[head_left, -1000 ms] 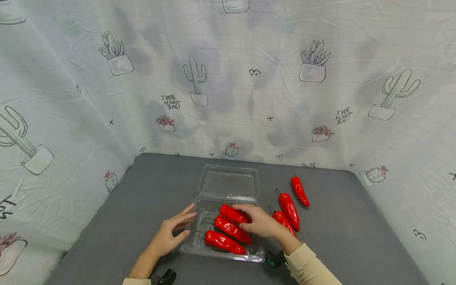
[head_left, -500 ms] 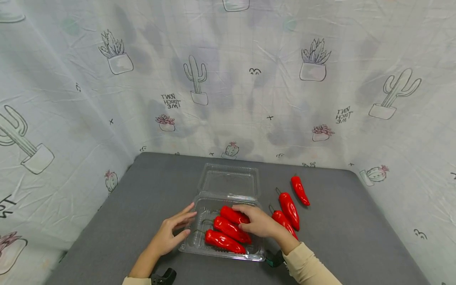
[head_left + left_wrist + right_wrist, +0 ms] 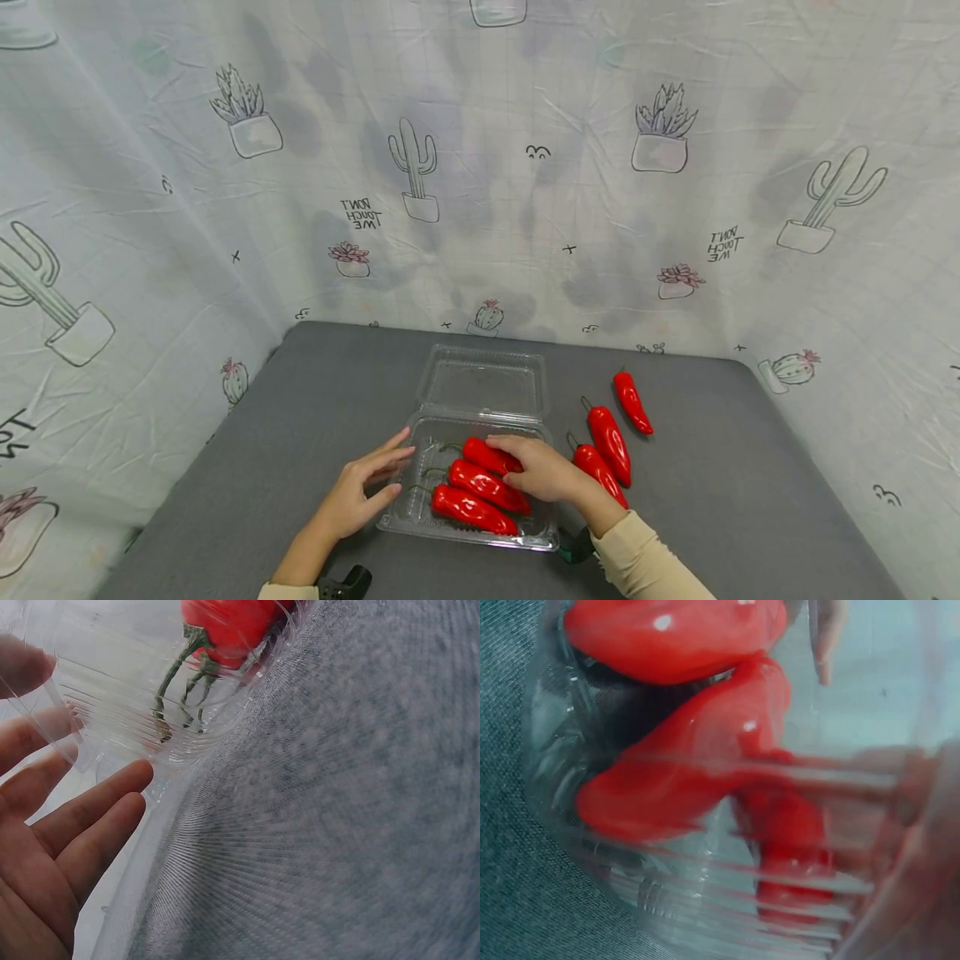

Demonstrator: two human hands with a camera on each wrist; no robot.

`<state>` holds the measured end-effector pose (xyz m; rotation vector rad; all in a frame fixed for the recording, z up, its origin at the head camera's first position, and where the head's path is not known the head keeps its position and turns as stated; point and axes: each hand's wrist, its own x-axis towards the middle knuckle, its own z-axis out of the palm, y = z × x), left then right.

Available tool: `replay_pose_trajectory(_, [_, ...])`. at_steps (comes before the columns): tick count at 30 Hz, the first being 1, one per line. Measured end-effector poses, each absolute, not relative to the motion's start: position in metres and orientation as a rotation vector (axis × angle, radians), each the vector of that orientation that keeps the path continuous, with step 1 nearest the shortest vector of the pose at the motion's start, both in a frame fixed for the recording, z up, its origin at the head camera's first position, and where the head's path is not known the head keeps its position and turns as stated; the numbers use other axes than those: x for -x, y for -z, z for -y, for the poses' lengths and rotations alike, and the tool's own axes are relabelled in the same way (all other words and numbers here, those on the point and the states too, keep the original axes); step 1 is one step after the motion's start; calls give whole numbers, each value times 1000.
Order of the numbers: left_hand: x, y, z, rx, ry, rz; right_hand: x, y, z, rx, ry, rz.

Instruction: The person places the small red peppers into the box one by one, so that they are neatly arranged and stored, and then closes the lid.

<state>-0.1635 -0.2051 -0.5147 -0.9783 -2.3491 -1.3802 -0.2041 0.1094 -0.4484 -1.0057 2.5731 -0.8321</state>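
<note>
1. Step in hand: I judge it to be the settling of the rear pepper (image 3: pixel 483 454) inside the clear container (image 3: pixel 438 429), behind the middle pepper (image 3: pixel 487 486) and the near pepper (image 3: pixel 472 508).
2. Location: all three lie in the container's base on the grey surface (image 3: pixel 337 375). The lid (image 3: pixel 483 382) lies folded back at twelve o'clock; three loose peppers (image 3: pixel 609 443) lie outside, between two and three o'clock.
3. Right hand (image 3: pixel 543 468): fingers bent over the rear pepper, thumb at its near side, parted about the pepper's breadth. I read this as a hold; how firm, I cannot tell (my right wrist view is blurred).
4. Left hand (image 3: pixel 360 487): at nine o'clock, fingers (image 3: pixel 105 799) extended and slightly spread, gripping nothing. Whether they press the container wall I cannot tell.
5. Next move: in my judgement, it calls for a clean release without dragging the rear pepper askew, then a reach towards three o'clock for the nearest loose one.
6. Orientation: the three long axes run roughly parallel, stems (image 3: pixel 171 686) between nine and ten o'clock. The middle and near tips point between three and four; the rear tip is hidden by the hand in the head view.
</note>
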Motion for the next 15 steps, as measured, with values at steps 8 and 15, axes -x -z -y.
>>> replay_pose_trajectory(8, [161,512,204,946,1440,2387,204,450,-108,972,825,-2561])
replay_pose_trajectory(15, [162,510,204,961,1424,2373,206,450,-108,977,844,-2560])
